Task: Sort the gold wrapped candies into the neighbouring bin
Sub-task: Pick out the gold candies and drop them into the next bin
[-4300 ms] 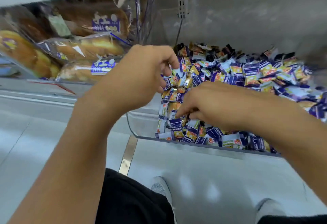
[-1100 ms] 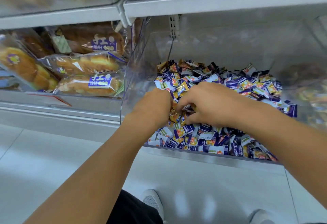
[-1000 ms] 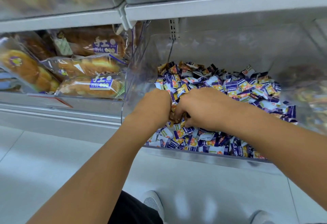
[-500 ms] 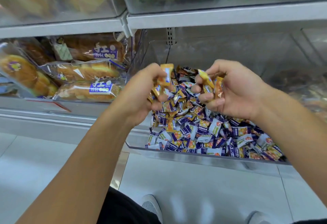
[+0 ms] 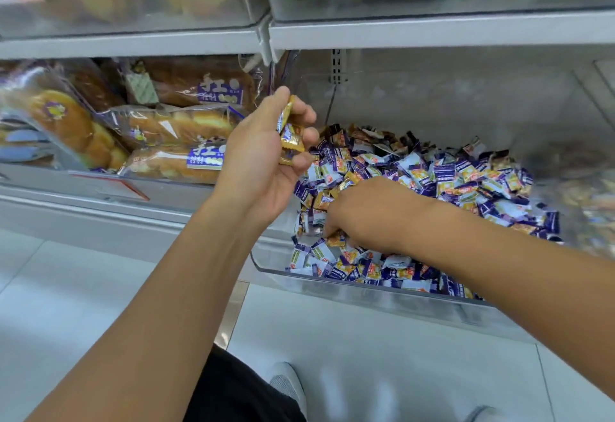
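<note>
Head camera is showing the left hand (image 5: 263,162) squeezing gold candies (image 5: 290,138), saving them up, while the right hand (image 5: 366,213) is digging in the candy bin (image 5: 366,291), fingers hidden.

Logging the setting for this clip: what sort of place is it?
Most likely a shop aisle: a clear bin heaped with wrapped candies, packaged bread in the next compartment, and metal shelving above.
</note>
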The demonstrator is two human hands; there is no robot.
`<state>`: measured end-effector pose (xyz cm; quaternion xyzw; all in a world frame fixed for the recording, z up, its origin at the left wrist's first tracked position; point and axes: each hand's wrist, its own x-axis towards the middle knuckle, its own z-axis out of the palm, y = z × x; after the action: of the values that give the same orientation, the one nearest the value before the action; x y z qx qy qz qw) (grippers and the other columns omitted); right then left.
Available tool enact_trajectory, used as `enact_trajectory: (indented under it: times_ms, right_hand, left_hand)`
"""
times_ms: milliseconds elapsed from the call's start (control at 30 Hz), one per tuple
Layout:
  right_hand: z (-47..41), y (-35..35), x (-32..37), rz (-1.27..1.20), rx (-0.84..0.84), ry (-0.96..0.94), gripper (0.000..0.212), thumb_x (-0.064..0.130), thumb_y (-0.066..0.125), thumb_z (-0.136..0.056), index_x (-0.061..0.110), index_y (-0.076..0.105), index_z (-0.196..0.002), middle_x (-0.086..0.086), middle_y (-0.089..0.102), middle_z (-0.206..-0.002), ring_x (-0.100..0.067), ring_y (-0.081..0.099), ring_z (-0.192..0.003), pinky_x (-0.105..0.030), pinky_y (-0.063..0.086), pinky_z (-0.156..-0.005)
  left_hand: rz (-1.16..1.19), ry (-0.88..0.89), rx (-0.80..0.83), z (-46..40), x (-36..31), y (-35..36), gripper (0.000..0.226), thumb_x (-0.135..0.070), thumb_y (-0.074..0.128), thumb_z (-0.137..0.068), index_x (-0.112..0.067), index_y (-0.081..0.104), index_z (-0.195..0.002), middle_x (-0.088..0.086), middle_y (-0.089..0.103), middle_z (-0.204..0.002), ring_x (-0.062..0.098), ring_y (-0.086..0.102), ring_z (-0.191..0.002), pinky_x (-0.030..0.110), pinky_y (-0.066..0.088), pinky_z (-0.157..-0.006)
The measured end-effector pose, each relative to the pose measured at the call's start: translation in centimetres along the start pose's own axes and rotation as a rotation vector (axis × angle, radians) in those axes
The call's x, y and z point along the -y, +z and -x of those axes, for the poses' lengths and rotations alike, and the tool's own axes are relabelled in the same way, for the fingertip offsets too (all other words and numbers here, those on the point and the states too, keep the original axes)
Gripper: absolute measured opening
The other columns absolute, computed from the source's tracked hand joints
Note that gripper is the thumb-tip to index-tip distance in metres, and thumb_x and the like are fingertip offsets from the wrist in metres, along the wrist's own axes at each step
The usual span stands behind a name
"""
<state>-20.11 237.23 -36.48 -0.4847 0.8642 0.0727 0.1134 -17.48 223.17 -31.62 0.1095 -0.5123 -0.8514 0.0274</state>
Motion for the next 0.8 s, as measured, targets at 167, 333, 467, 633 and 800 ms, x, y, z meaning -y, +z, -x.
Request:
enact_trajectory:
  times_ms: [167,333,467,633,800]
  right_hand:
    - [0.6,0.4,-0.8,0.159,0.03,0.0,0.019,0.013,0.055,-0.096,0.021,0.048,-0.08,0.004,0.039,-0.068,-0.025,0.05,-0.068,-0.032,0.043,-0.06]
    - [1.8,1.0,-1.6,0.106,-0.047,0.108,0.018,0.013,0.05,-0.096,0.03,0.056,-0.092,0.003,0.047,-0.071,-0.026,0.049,-0.066,-0.031,0.035,-0.057]
    - [2.3,1.0,-2.4,0.053,-0.127,0.194,0.015,0.014,0.053,-0.092,0.026,0.05,-0.084,0.004,0.043,-0.067,-0.027,0.049,-0.068,-0.03,0.035,-0.057]
    - [3.0,1.3,-3.7,0.001,-0.232,0.246,0.008,0.018,0.062,-0.087,0.025,0.066,-0.085,0.003,0.062,-0.074,-0.025,0.06,-0.072,-0.029,0.036,-0.056]
    - [3.6,1.3,-4.6,-0.264,-0.305,0.318,0.005,0.028,0.07,-0.088,0.033,0.07,-0.088,0.014,0.064,-0.076,-0.012,0.057,-0.072,-0.028,0.042,-0.062]
  left_hand:
    - [-0.68,0.172,0.026,-0.1,1.0,-0.3,0.023,-0.01,0.046,-0.104,-0.017,0.068,-0.105,-0.001,0.064,-0.079,0.008,0.057,-0.063,0.021,0.041,-0.042]
    - [-1.833,0.17,0.094,-1.2,4.3,-0.5,0.011,-0.027,0.063,-0.095,-0.023,0.072,-0.096,0.005,0.067,-0.094,0.025,0.066,-0.086,0.031,0.049,-0.068]
    - [-2.138,0.039,0.085,-1.3,5.6,0.1,0.025,-0.022,0.073,-0.087,-0.018,0.066,-0.111,0.009,0.062,-0.112,0.031,0.062,-0.1,0.035,0.04,-0.069]
    - [-2.114,-0.029,0.108,-1.8,6.3,0.2,0.036,-0.032,0.082,-0.08,-0.013,0.062,-0.103,0.006,0.058,-0.099,0.031,0.063,-0.1,0.035,0.042,-0.069]
    - [-1.939,-0.045,0.139,-2.2,6.3,-0.3,0.029,-0.04,0.074,-0.087,-0.013,0.063,-0.087,0.006,0.064,-0.089,0.029,0.062,-0.088,0.034,0.047,-0.068]
